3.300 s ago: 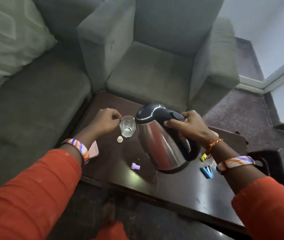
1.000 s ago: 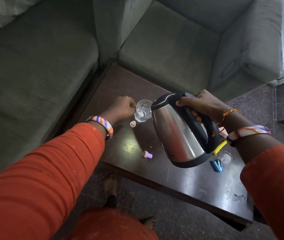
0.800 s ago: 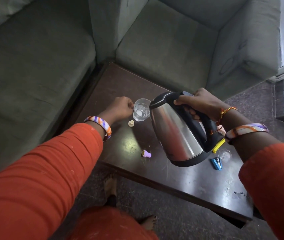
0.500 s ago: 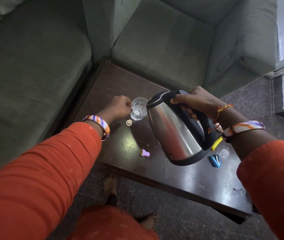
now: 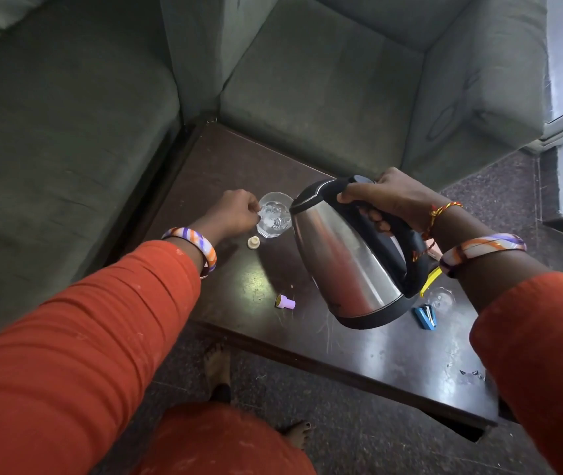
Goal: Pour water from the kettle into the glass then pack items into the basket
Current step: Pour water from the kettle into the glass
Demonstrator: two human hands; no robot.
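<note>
- Currently, the kettle (image 5: 348, 255) is being held tilted by the handle in the closed right hand (image 5: 389, 200), spout at the glass (image 5: 274, 215).
- The glass, on the table (image 5: 393, 351), is being gripped by the left hand (image 5: 235, 214).
- Water is being poured; packing is judged outstanding, no basket being visible.

Steel kettle (image 5: 348, 255), black lid and handle: held clear of table (image 5: 393, 351), tilted left, spout at glass rim. Clear faceted glass (image 5: 274, 219): upright near table's left edge, water inside.
</note>
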